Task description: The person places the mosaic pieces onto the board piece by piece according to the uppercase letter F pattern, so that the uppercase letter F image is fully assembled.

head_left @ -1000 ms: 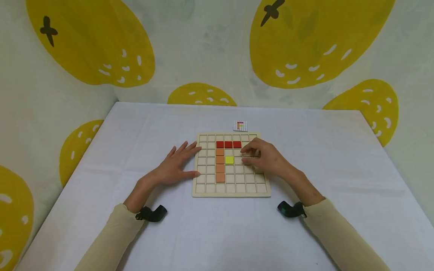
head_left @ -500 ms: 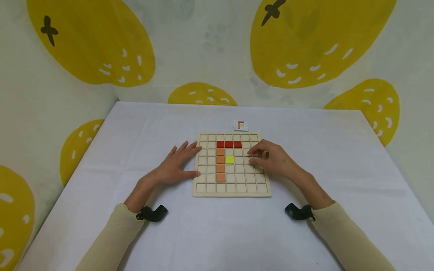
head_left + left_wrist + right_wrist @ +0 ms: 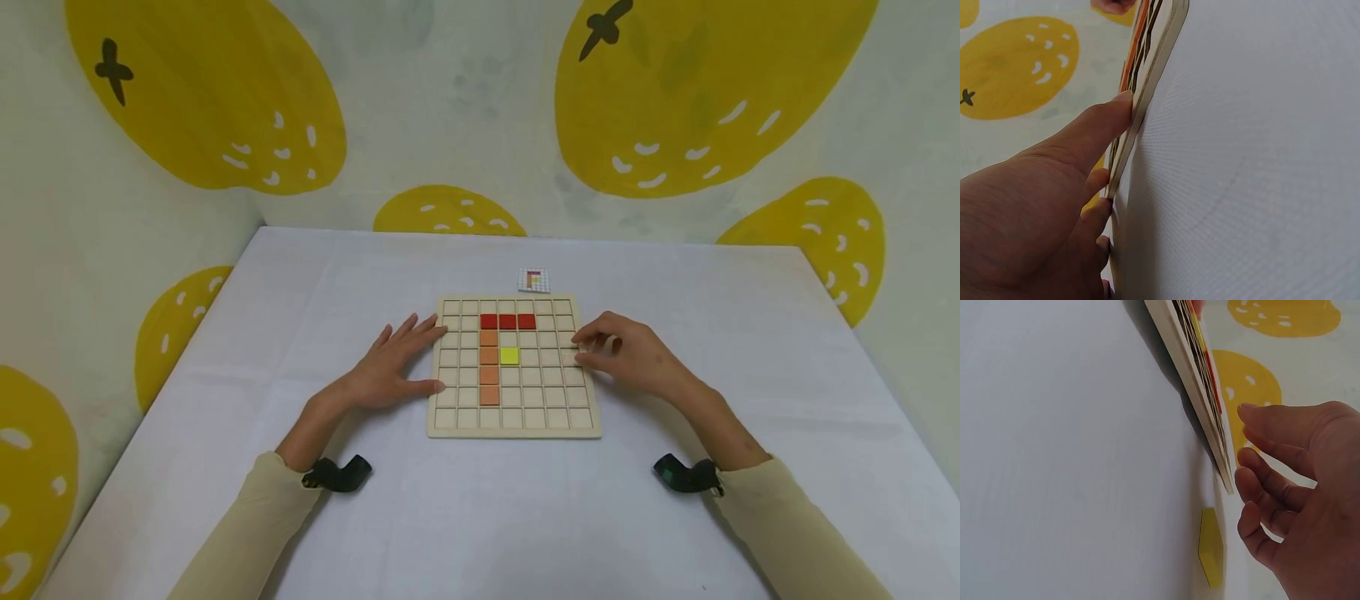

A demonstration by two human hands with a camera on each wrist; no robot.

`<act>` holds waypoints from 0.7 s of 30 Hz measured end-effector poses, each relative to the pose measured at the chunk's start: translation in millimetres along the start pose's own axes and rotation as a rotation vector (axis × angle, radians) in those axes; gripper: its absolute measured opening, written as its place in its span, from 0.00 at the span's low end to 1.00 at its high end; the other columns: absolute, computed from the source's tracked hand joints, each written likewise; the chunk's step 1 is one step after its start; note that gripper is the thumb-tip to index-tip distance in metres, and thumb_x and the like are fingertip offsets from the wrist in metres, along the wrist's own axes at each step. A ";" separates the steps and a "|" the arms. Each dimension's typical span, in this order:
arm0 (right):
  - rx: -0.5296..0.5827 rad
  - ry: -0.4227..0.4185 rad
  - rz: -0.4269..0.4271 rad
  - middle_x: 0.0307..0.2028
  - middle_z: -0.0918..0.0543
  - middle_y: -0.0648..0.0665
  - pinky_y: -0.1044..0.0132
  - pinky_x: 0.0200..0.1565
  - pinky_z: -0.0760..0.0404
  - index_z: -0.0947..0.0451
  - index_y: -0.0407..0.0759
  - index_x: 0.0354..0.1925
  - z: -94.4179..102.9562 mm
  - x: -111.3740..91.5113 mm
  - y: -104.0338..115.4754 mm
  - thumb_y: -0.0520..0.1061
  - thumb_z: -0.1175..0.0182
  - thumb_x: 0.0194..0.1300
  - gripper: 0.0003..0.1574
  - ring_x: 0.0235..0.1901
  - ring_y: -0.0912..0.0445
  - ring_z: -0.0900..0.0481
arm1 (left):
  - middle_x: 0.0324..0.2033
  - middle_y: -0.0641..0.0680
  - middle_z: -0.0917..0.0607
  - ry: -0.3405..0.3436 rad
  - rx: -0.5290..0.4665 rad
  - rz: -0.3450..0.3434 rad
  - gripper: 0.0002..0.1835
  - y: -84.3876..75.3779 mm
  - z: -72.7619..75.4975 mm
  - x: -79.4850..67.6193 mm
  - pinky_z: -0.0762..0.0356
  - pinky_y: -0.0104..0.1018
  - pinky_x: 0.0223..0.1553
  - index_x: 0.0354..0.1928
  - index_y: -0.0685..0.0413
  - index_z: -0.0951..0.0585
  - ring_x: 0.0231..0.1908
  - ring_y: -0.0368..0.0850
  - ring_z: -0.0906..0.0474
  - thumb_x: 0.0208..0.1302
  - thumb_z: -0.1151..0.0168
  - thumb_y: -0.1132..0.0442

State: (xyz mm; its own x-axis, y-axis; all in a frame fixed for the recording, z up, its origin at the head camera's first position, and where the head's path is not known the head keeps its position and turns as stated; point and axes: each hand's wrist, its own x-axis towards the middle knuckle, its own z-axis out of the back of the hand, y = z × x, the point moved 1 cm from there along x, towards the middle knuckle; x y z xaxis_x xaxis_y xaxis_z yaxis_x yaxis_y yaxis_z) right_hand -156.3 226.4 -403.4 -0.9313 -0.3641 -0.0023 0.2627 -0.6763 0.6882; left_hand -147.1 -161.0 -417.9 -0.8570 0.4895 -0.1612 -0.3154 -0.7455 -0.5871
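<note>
A wooden grid board (image 3: 536, 422) lies on the table. In it sit a row of red tiles (image 3: 507, 322), a column of orange tiles (image 3: 489, 375) and one yellow tile (image 3: 510, 356). My left hand (image 3: 386, 367), fingers spread, touches the board's left edge with thumb and fingertips. My right hand (image 3: 626, 354) is at the board's right edge, its fingers loosely bent with nothing between them. In the right wrist view, a loose yellow tile (image 3: 1211, 550) lies on the table beside the board, near the right fingers. In the head view I cannot see it.
Behind the board lies a small card (image 3: 534, 280) printed with a coloured grid pattern. A white cloth covers the table (image 3: 480, 517). Patterned walls stand behind it and on the left. Each wrist carries a black camera mount.
My right hand has moved right, from over the board cells to the board's right edge. The left hand and the tiles in the board stay in place.
</note>
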 end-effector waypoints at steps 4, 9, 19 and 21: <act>0.007 -0.003 0.005 0.45 0.14 0.47 0.68 0.46 0.24 0.14 0.47 0.50 5.2 -3.8 -5.4 0.45 0.27 0.66 0.14 0.44 0.54 0.22 | 0.84 0.51 0.48 0.000 0.000 0.003 0.47 0.0 -0.1 0.2 0.71 0.64 0.82 0.82 0.43 0.41 0.85 0.58 0.64 0.66 0.29 0.46; -0.009 -0.001 0.000 0.45 0.14 0.47 0.68 0.47 0.23 0.14 0.47 0.50 10.2 -7.8 -11.8 0.45 0.27 0.66 0.15 0.44 0.54 0.22 | 0.84 0.52 0.48 0.001 0.011 0.004 0.47 -0.1 0.4 0.3 0.70 0.65 0.82 0.82 0.44 0.41 0.85 0.59 0.64 0.66 0.29 0.46; -0.031 0.007 -0.014 0.46 0.13 0.48 0.68 0.48 0.21 0.14 0.47 0.50 17.5 -16.7 -23.7 0.45 0.26 0.65 0.16 0.43 0.55 0.22 | 0.85 0.52 0.48 0.009 0.006 0.004 0.47 0.2 1.0 0.8 0.71 0.64 0.83 0.82 0.44 0.41 0.85 0.58 0.65 0.66 0.29 0.46; -0.032 0.008 -0.010 0.46 0.13 0.48 0.67 0.48 0.20 0.14 0.47 0.50 18.8 -18.7 -25.8 0.45 0.26 0.65 0.16 0.43 0.55 0.21 | 0.85 0.52 0.48 0.009 0.006 0.002 0.48 0.3 0.9 0.6 0.71 0.64 0.83 0.82 0.44 0.41 0.85 0.58 0.64 0.66 0.29 0.46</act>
State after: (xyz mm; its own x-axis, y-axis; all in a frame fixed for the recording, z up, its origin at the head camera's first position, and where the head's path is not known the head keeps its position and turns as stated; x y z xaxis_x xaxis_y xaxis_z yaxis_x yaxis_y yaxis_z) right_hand -150.4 262.7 -407.4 -0.9320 -0.3622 -0.0147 0.2615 -0.6998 0.6647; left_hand -148.1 -161.3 -417.5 -0.8540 0.4918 -0.1697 -0.3158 -0.7492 -0.5822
